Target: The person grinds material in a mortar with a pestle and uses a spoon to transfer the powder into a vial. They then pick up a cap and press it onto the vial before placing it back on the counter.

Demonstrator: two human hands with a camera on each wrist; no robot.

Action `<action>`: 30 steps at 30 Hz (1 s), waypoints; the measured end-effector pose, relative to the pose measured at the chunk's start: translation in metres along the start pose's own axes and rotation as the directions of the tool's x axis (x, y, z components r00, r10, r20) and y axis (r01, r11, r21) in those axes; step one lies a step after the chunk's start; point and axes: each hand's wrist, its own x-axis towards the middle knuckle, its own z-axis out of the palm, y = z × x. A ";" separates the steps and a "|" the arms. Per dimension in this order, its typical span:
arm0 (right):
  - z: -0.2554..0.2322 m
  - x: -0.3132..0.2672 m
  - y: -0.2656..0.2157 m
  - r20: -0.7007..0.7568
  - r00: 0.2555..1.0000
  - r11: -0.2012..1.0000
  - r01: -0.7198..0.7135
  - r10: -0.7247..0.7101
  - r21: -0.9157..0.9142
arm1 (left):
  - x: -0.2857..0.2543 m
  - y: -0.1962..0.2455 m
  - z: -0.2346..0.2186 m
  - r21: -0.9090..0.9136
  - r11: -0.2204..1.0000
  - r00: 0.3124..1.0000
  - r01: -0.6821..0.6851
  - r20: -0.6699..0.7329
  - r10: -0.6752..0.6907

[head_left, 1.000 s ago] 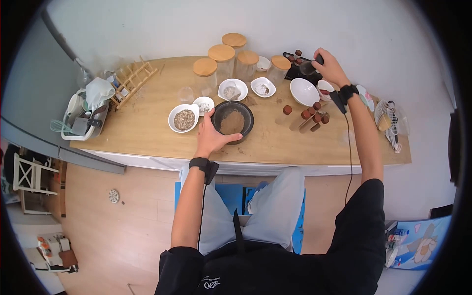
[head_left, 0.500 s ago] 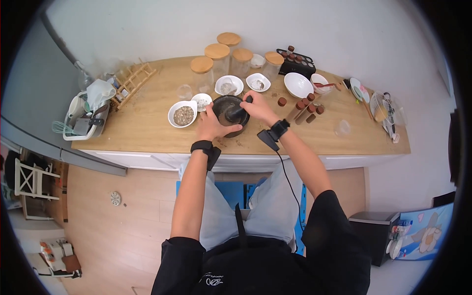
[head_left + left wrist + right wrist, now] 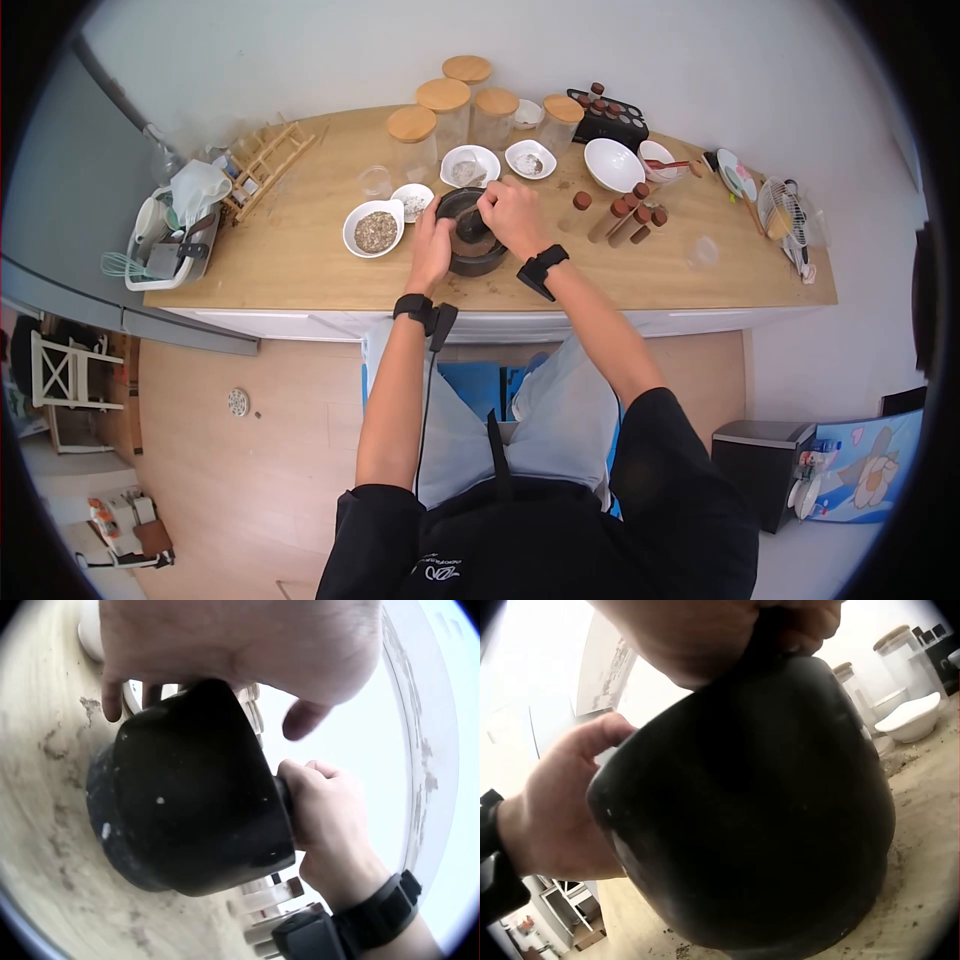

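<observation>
A dark stone mortar (image 3: 478, 265) stands near the counter's front edge, brown powder (image 3: 485, 245) inside it. My right hand (image 3: 513, 215) grips the handle of a black pestle (image 3: 470, 228) whose head is down in the mortar. At the mortar's left side, my left hand (image 3: 432, 250) holds the wall, with fingers along the outside and thumb over the rim. Close by on the left are a white bowl of coarse brown bits (image 3: 376, 232) and a small white dish (image 3: 412, 203) of pale pieces. The left wrist view shows the mortar's outer wall (image 3: 187, 795); its inside is hidden there.
Behind the mortar are two white dishes (image 3: 470, 160) and several wooden-lidded jars (image 3: 411, 125). To the right stand corked tubes (image 3: 622, 218), a white bowl (image 3: 612, 165) and a black tube rack (image 3: 610, 122). A bin of utensils (image 3: 170, 235) sits far left.
My right hand came from the back right with the pestle and lowered it into the mortar. The left hand shifted slightly, its thumb moving from the mortar's front up to the rim.
</observation>
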 end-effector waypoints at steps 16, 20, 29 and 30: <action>-0.009 -0.001 -0.003 -0.005 1.000 1.000 0.011 -0.011 -0.005 | 0.010 -0.008 0.018 -0.747 0.499 0.837 0.439 0.139 -0.530; -0.005 0.007 0.008 0.102 0.991 0.995 0.094 -0.092 -0.016 | 0.007 -0.004 0.013 -0.649 0.620 0.866 0.441 0.126 -0.485; 0.001 0.011 0.012 0.001 1.000 0.999 0.028 -0.028 -0.037 | 0.008 -0.004 0.006 -0.468 0.762 0.880 0.448 0.079 -0.468; 0.000 0.013 0.009 0.006 1.000 0.999 0.030 -0.030 -0.033 | 0.008 -0.002 0.010 -0.447 0.775 0.880 0.447 0.062 -0.472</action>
